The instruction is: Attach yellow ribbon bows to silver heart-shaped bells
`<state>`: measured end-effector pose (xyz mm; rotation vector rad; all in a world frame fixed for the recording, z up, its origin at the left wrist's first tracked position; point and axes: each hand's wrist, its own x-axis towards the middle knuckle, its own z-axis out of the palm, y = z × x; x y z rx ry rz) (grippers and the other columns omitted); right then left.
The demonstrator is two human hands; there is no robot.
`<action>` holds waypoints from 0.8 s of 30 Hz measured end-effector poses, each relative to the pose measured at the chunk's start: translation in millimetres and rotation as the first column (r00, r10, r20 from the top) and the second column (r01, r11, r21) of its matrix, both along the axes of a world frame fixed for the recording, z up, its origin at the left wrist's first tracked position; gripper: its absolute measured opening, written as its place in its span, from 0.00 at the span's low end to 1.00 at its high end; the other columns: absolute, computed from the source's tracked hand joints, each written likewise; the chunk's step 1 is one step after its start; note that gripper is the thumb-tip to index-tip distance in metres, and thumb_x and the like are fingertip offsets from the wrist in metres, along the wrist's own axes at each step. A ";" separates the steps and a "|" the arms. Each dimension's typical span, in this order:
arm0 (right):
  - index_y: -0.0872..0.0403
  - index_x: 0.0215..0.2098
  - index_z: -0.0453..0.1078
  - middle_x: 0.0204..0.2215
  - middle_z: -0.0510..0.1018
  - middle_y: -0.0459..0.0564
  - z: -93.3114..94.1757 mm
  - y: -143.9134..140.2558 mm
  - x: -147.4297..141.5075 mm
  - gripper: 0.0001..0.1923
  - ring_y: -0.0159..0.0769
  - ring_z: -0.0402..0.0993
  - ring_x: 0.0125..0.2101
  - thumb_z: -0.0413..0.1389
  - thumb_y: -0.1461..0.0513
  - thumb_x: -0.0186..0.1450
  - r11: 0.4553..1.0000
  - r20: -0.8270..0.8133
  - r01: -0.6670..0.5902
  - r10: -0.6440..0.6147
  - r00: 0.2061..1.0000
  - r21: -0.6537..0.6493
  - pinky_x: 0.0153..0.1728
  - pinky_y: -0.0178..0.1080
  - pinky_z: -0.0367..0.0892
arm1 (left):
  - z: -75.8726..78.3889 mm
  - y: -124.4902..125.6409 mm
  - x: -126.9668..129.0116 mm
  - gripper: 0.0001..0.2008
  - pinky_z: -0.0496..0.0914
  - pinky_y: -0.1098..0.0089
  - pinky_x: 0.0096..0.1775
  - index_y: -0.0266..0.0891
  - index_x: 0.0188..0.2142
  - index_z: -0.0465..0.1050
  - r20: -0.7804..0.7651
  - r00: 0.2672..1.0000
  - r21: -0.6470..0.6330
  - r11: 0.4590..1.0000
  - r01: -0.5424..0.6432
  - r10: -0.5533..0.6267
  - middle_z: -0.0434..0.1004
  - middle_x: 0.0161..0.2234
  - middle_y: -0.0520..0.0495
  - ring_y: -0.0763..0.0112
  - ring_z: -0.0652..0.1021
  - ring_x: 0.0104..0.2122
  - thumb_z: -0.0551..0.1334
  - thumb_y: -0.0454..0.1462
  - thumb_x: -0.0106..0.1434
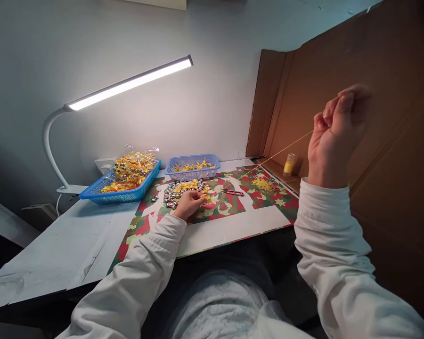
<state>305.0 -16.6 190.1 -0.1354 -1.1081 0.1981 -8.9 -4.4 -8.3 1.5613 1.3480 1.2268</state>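
Your right hand (334,134) pinches a thin yellow thread (279,153), pulled tight up from the worktop (233,226). Your left hand (189,203) holds a small yellow piece (207,198) there. Thread is light and floppy; pinch near its end.

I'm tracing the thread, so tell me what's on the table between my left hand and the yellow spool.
In the head view, red-handled snips lie between the left hand and the yellow spool, on the patterned mat.
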 end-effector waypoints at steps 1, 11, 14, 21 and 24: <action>0.51 0.30 0.63 0.25 0.56 0.41 0.2 1.1 0.0 0.06 0.23 0.52 0.20 0.54 0.64 0.65 1.000 -0.009 -0.014 0.014 1.000 0.009 0.22 0.32 0.45 | -0.6 0.2 -0.1 0.16 0.53 0.77 0.20 0.37 0.15 0.66 -0.001 1.000 0.006 1.000 -0.005 0.005 0.62 0.13 0.56 0.80 0.60 0.16 0.69 0.45 0.41; 0.49 0.34 0.64 0.16 0.52 0.36 -60.7 19.2 -50.1 0.10 0.26 0.48 0.16 0.52 0.52 0.68 0.957 0.325 -0.060 0.155 0.933 -0.284 0.19 0.33 0.48 | 7.9 -6.8 4.5 0.16 0.63 0.75 0.22 0.36 0.23 0.70 0.264 0.964 -0.074 0.996 0.050 -0.028 0.69 0.19 0.53 0.79 0.67 0.18 0.71 0.45 0.44; 0.50 0.37 0.65 0.19 0.58 0.38 -105.8 28.7 -75.2 0.08 0.26 0.53 0.18 0.50 0.55 0.67 0.845 0.425 -0.026 0.295 0.856 -0.534 0.19 0.32 0.50 | 10.7 -10.5 6.4 0.17 0.63 0.76 0.22 0.37 0.27 0.70 0.303 0.953 -0.087 0.995 0.047 -0.019 0.72 0.21 0.53 0.78 0.69 0.19 0.72 0.44 0.43; 0.51 0.42 0.62 0.27 0.76 0.43 -184.4 14.7 -119.0 0.08 0.29 0.67 0.23 0.48 0.59 0.65 0.599 0.427 -0.146 0.702 0.570 -0.788 0.26 0.33 0.63 | 6.9 -10.8 6.8 0.19 0.68 0.72 0.25 0.36 0.28 0.74 0.244 0.967 0.040 0.997 0.065 -0.072 0.75 0.23 0.50 0.75 0.72 0.21 0.73 0.47 0.44; 0.51 0.37 0.62 0.29 0.78 0.45 -196.8 5.9 -128.2 0.04 0.29 0.68 0.23 0.49 0.60 0.64 0.632 0.463 -0.095 0.653 0.599 -0.769 0.24 0.33 0.62 | 4.4 -10.0 6.6 0.19 0.71 0.70 0.30 0.37 0.30 0.76 0.236 0.969 0.076 0.996 0.054 -0.071 0.77 0.26 0.49 0.72 0.76 0.25 0.74 0.45 0.42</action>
